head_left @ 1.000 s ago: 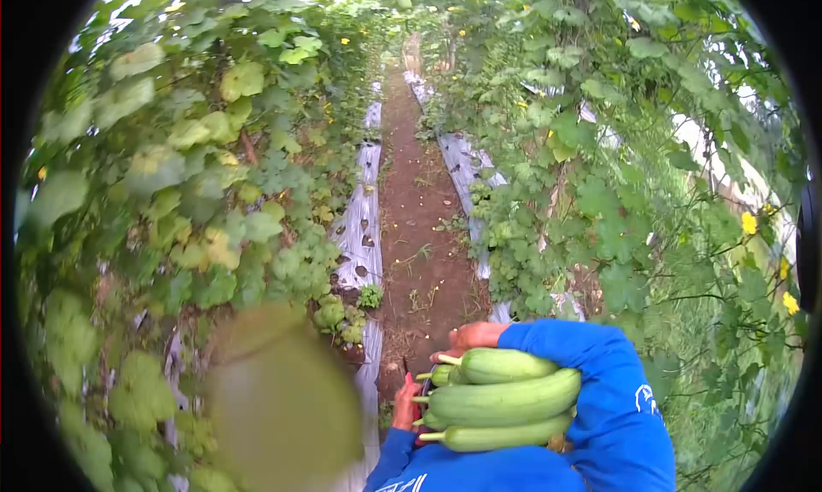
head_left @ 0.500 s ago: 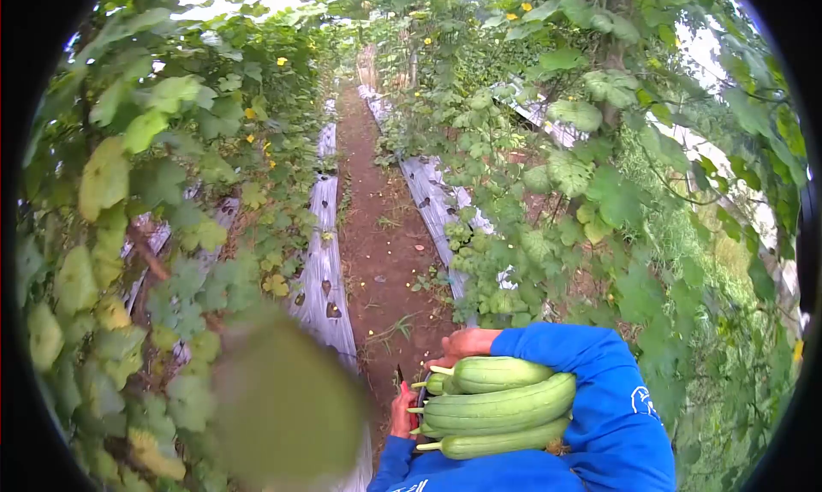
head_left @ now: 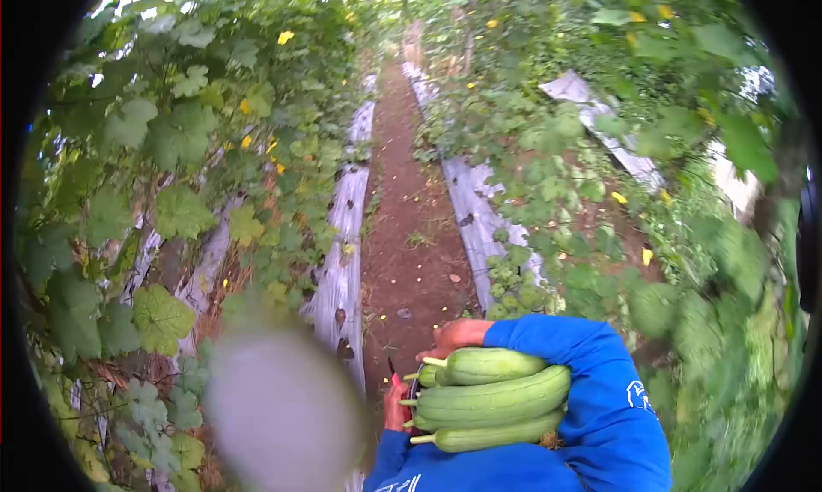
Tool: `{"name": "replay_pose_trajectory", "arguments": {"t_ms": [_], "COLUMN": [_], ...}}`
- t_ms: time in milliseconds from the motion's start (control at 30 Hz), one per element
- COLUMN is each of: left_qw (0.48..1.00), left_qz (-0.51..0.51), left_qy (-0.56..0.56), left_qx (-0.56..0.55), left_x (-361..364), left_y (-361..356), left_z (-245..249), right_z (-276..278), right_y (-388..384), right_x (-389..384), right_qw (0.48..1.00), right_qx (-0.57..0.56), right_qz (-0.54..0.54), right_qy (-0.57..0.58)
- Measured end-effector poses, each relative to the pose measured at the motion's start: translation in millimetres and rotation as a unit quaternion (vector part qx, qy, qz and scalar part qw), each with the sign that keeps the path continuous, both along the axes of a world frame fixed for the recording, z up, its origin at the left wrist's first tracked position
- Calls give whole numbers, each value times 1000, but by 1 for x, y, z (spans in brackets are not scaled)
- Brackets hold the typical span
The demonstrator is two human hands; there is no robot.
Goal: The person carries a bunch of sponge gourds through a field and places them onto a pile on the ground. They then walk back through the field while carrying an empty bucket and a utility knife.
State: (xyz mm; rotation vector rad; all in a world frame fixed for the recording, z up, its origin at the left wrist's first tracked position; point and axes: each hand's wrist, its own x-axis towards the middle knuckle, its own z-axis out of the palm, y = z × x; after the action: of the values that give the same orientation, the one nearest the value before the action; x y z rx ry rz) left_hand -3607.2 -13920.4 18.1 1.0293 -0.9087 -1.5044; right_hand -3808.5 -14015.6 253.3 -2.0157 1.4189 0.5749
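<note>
Head view: the right arm (head_left: 612,385) lies bent around green gourds (head_left: 492,402).

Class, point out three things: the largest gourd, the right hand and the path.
Largest gourd (head_left: 492,404): head view, middle of its curved side.
Right hand (head_left: 456,336): head view, middle of the hand.
Path (head_left: 408,209): head view, bare soil partway along.
</note>
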Motion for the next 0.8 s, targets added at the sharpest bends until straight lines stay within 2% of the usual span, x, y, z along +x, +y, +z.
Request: {"name": "replay_pose_trajectory", "arguments": {"t_ms": [33,67,100,133,167,233,300,367,433,500,567,633,667,700,767,800], "left_qw": [982,979,993,996,996,998,999,997,998,998,998,997,994,995,996,998], "left_qz": [-16,-2,-24,-30,-21,-36,-41,-45,-44,-54,-60,-37,-30,-24,-8,4], "left_qy": [126,120,72,-67,-36,32,11,-50,16,19,22,-43,-64,-76,-49,55], "left_qx": [139,165,87,-52,-76,51,21,-34,30,25,23,-45,-77,-64,-77,31], "left_x": [-8,-20,-16,-14,-26,-33,-36,-48,-61,-73,-84,-102,-110,-108,-139,-150], "left_y": [-28,-56,-92,-133,-176,-236,-302,-351,-405,-464,-517,-570,-601,-612,-694,-715], "left_z": [21,56,41,12,1,62,63,74,86,61,43,39,16,-6,-17,11], "right_z": [-11,-28,-36,-35,-9,14,17,13,27,37,22,2,5,-11,-11,-10], "right_y": [-33,-69,-105,-126,-160,-222,-284,-337,-388,-433,-490,-552,-581,-603,-684,-716], "right_x": [-9,-16,-22,-16,-23,-24,-31,-47,-61,-71,-84,-102,-111,-114,-144,-148], "right_qw": [1000,1000,999,1000,999,997,996,999,999,997,998,998,999,1000,995,996], "right_qx": [-15,-24,-4,-9,-39,-45,-52,-22,-18,-43,-44,-55,-40,-27,-38,-38], "right_qz": [9,14,25,12,-6,-17,-37,-1,-21,-41,-28,-15,4,12,78,76], "right_qy": [-18,-13,-32,-8,29,54,65,42,32,40,31,16,10,-2,-40,18]}}
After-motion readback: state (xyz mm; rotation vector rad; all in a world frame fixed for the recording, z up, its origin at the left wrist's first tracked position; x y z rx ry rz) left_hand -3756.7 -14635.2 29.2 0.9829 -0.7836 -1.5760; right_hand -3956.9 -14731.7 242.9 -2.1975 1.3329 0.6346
